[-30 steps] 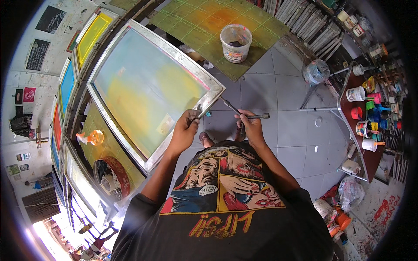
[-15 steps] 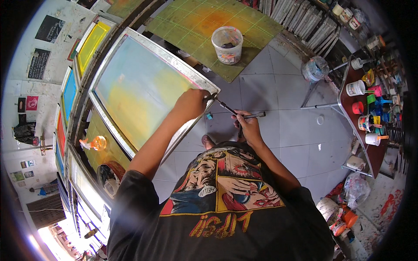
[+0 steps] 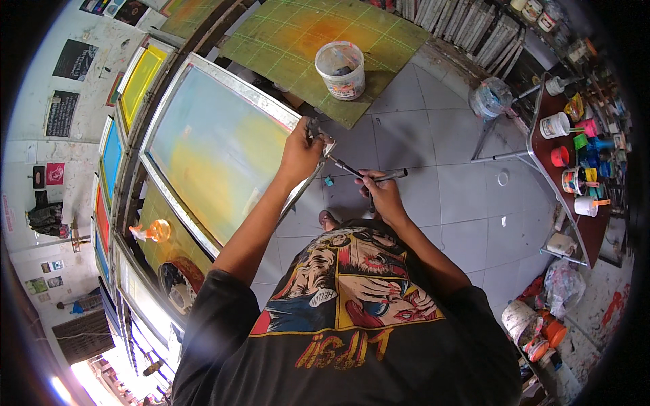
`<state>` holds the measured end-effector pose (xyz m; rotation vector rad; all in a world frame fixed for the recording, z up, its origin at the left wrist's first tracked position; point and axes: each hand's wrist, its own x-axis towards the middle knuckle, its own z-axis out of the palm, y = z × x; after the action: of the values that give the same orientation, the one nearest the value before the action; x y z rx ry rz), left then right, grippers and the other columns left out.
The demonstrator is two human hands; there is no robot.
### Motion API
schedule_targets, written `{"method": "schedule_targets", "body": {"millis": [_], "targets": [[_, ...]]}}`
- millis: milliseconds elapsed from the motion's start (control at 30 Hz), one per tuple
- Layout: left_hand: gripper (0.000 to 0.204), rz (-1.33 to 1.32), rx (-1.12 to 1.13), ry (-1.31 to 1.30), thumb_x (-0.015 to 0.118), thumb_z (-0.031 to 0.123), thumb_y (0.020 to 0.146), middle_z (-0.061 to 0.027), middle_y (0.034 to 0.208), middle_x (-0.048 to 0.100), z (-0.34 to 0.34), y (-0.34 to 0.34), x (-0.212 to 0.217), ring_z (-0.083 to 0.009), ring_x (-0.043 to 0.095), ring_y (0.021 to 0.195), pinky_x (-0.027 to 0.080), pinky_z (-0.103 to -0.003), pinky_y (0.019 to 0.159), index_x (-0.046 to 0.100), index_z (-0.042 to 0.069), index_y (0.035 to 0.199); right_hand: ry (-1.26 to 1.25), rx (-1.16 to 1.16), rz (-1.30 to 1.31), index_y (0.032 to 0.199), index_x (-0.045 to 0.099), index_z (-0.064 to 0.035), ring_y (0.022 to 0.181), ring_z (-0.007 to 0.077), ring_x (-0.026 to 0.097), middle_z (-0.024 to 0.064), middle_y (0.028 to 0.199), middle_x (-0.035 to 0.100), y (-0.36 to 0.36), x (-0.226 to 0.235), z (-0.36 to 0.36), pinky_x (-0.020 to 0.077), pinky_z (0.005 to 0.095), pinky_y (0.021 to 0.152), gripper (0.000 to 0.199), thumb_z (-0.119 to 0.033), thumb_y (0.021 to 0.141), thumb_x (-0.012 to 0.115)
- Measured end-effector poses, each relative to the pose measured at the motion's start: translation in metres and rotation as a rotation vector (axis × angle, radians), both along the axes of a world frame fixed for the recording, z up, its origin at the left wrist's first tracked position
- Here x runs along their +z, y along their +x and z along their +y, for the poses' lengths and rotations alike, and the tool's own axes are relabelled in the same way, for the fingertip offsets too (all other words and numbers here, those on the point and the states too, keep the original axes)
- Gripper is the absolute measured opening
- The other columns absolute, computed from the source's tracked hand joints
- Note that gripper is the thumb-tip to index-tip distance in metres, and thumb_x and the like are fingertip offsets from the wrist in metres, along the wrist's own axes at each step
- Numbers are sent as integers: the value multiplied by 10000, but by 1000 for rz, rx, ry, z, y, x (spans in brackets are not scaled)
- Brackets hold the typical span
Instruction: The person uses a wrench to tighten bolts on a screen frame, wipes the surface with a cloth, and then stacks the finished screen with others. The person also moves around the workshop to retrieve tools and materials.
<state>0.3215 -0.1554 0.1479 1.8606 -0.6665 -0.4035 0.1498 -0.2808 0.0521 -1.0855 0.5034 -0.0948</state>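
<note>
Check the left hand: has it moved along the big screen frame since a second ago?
Yes. The left hand has moved along the screen frame toward its corner nearest the white bucket, away from the body.

One white bucket (image 3: 340, 70), two hands, one large framed screen (image 3: 217, 145).

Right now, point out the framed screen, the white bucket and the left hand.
framed screen (image 3: 217, 145): head view, on the pale mesh inside the metal frame.
white bucket (image 3: 340, 76): head view, on its side wall.
left hand (image 3: 301, 150): head view, back of the hand.
</note>
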Motion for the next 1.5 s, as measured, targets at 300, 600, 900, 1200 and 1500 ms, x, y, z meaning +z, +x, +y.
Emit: {"method": "schedule_targets", "body": {"millis": [300, 600, 900, 1200, 1500], "targets": [[204, -193, 3, 146, 531, -5, 834, -138, 816, 678, -11, -5, 4, -254, 660, 708, 486, -319, 610, 442, 9, 1017, -30, 41, 21, 1104, 584, 16, 793, 89, 611, 74, 926, 653, 1, 2, -1, 493, 205, 642, 217, -106, 936, 522], [121, -276, -23, 128, 541, -20, 818, -193, 807, 621, -8, -20, -8, -310, 633, 735, 465, -348, 605, 491, -2, 927, -11, 65, 9, 1090, 589, 25, 836, 92, 623, 72, 954, 643, 2, -4, -4, 503, 201, 640, 213, -105, 929, 538], [91, -294, 45, 138, 591, -20, 794, -156, 699, 550, 18, -31, -1, -230, 494, 568, 422, -322, 539, 523, 0, 852, 2, 43, -14, 1082, 591, 43, 874, 112, 625, 73, 952, 637, 3, 0, 1, 529, 203, 656, 213, -91, 925, 538], [156, -319, 65, 391, 628, 48, 776, -237, 728, 571, -7, -23, 22, -378, 602, 707, 456, -384, 621, 517, -23, 861, -101, 17, -90, 1149, 565, 20, 885, 106, 607, 86, 1001, 632, -2, -6, 11, 519, 215, 686, 242, -91, 938, 524], [272, -387, -169, 524, 657, 105, 730, -264, 821, 604, -37, 7, 26, -426, 596, 847, 468, -456, 717, 536, -27, 935, 69, -12, -61, 1152, 555, 33, 705, 102, 567, 104, 959, 639, -4, -11, 13, 489, 239, 625, 268, -123, 934, 542]]}}
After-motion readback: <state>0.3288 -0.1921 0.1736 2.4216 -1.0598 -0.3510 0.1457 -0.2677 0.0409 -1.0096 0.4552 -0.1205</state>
